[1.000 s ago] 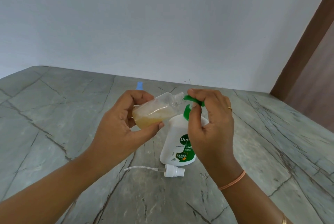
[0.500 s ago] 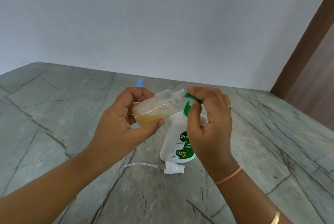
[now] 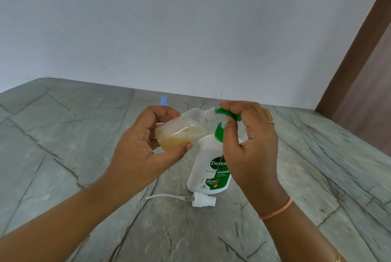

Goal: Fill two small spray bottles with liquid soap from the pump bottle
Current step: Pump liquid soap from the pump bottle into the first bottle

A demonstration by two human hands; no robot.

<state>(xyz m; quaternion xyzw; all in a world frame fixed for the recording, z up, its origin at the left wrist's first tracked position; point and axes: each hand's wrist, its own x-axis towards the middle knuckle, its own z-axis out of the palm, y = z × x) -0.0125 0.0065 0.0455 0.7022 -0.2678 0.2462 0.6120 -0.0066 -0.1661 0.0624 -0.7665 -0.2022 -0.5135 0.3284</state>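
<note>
Spray bottle [image 3: 182, 130], centre frame, stays tilted, gripped by the left hand [image 3: 139, 149], neck at the pump bottle [image 3: 208, 168] spout. Fingers [image 3: 240, 107] of the right hand [image 3: 252, 143] curl over the pump head [image 3: 227, 113]. Soap level unchanged; filling remains incomplete.

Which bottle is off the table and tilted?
The small clear bottle in the left hand, part full of amber soap, its open neck at the green nozzle. The white pump bottle stands upright on the table.
</note>
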